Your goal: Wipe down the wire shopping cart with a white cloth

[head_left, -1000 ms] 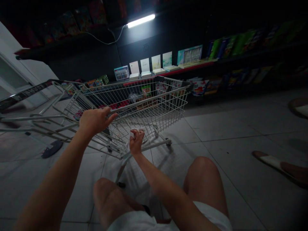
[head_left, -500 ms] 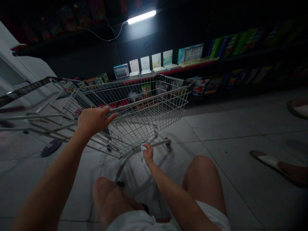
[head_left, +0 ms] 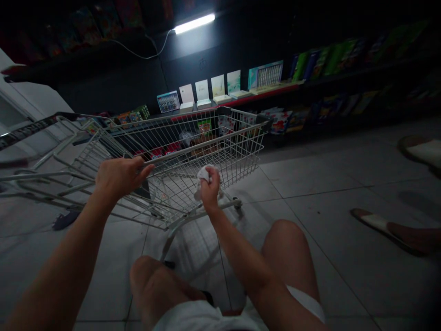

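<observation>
Head view, looking down from above: the left hand (head_left: 121, 177) lies across the upper side rail of a wire shopping cart (head_left: 193, 158), its fingers nearly straight and not clenched. The right hand (head_left: 211, 188) is clenched around a crumpled white wad of tissue or cloth (head_left: 203, 175), which pokes out above and below the fist; the fist sits over the rear of the basket, and whether it touches the wire cannot be told. The cart stands on a pale tiled floor (head_left: 303, 174), between the person's bare knees (head_left: 284, 246) and a low dark shelf unit (head_left: 330, 87) with a red edge. Boxed sets, white cards and colourful packs stand along that shelf, their writing too small and dim to read. A dark strip with pale lettering on the cart's far handle (head_left: 25, 133) is also illegible. A fluorescent tube (head_left: 195, 23) glows on the black wall above, with a white cable (head_left: 138, 54) trailing from it. At right, a foot in a white sandal (head_left: 387, 231) rests on the tiles.
</observation>
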The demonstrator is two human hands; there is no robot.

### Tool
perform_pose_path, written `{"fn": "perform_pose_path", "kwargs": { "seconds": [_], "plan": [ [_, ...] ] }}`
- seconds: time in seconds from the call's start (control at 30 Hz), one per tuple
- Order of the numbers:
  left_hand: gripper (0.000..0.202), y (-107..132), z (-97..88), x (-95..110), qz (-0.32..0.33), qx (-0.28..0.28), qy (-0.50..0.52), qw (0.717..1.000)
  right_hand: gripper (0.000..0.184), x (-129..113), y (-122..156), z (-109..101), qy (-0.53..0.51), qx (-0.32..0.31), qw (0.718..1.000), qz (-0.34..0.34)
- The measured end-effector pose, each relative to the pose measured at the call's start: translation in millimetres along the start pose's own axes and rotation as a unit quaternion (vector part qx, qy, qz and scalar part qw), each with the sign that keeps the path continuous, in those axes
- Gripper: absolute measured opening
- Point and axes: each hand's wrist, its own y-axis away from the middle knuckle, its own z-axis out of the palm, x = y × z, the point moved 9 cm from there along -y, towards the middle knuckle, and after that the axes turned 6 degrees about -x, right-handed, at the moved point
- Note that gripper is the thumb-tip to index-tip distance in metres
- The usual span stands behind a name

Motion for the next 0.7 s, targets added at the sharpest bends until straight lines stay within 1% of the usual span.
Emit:
{"fn": "perform_pose_path", "kwargs": {
  "seconds": [0.07, 0.13, 0.17, 0.2, 0.27, 0.33, 0.4, 0.43, 0.5, 0.53, 0.57, 0.63, 0.7],
  "plan": [
    [0.064, 1.3, 0.9, -3.8, -0.003, 0.005, 0.003, 1.0, 0.041, -32.9, -8.4, 2.6, 0.029, -0.014, 0.997, -0.064],
    [0.062, 3.2, 1.9, -7.9, -0.002, 0.01, 0.011, 1.0, 0.043, -47.0, -6.6, 9.1, 0.05, -0.057, 0.991, -0.109],
    [0.062, 4.3, 2.2, -10.2, -0.002, 0.014, 0.016, 1.0, 0.043, -46.6, -1.5, 12.1, 0.066, -0.082, 0.986, -0.126],
    [0.062, 5.6, 2.3, -12.4, 0.0, 0.019, 0.02, 1.0, 0.043, -41.0, 5.6, 13.5, 0.083, -0.104, 0.982, -0.135],
    [0.062, 7.5, 2.6, -15.5, 0.004, 0.026, 0.024, 0.999, 0.041, -19.4, 22.6, 12.3, 0.117, -0.139, 0.975, -0.13],
    [0.063, 7.5, 3.9, -15.3, 0.003, 0.021, 0.022, 1.0, 0.039, 3.0, 38.5, 7.3, 0.139, -0.152, 0.972, -0.114],
    [0.065, 3.9, 4.5, -6.3, 0.01, 0.009, 0.021, 1.0, 0.039, 11.9, 49.4, 3.2, 0.142, -0.149, 0.972, -0.111],
    [0.065, 0.4, 3.7, 2.1, 0.018, 0.005, 0.024, 1.0, 0.039, 9.7, 51.8, 2.4, 0.139, -0.141, 0.974, -0.115],
    [0.062, -10.5, -1.1, 25.4, 0.044, 0.005, 0.041, 0.998, 0.037, -7.3, 49.8, 4.3, 0.128, -0.12, 0.976, -0.128],
    [0.06, -17.6, -6.5, 37.5, 0.054, 0.019, 0.054, 0.997, 0.036, -21.3, 45.4, 8.0, 0.121, -0.115, 0.976, -0.139],
    [0.059, -25.6, -11.8, 49.6, 0.068, 0.031, 0.074, 0.994, 0.035, -38.5, 39.1, 13.1, 0.114, -0.114, 0.975, -0.154],
    [0.062, -42.9, -19.1, 71.1, 0.105, 0.036, 0.125, 0.986, 0.033, -77.6, 21.6, 24.6, 0.098, -0.118, 0.969, -0.192],
    [0.069, -59.4, -21.0, 80.9, 0.121, 0.017, 0.206, 0.971, 0.032, -113.4, 0.2, 32.2, 0.092, -0.114, 0.962, -0.229]
  ]
}}
